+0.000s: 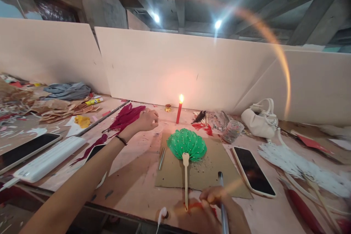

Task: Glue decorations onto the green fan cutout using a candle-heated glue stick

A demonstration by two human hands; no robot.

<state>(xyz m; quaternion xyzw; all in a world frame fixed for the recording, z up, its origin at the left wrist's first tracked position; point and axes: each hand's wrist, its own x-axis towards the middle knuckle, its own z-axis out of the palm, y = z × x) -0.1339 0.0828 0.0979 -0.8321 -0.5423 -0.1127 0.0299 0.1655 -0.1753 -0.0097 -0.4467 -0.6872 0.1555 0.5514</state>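
Across my view the tabletop (128, 186) carries brown cardboard (171, 175), with the head of a green fan (187, 146) flat on it and the pale handle (186, 181) running past its near edge. Wine-red feathers (124, 119) lie to the left. The right hand (231, 210) sits just beside the handle's end; the left hand (148, 120) is by the feathers, fingers bent, and I cannot tell whether they hold anything. The right fingers are clamped on a pen-like tool (221, 181); I'd keep that grip light, barrel clear of the handle. I'd steer the left hand and any feathers wide of the lit candle (179, 112). Red threads (197, 204) trail from the handle's end; blur hides whether fingers touch them, so I'd move slowly against snags.
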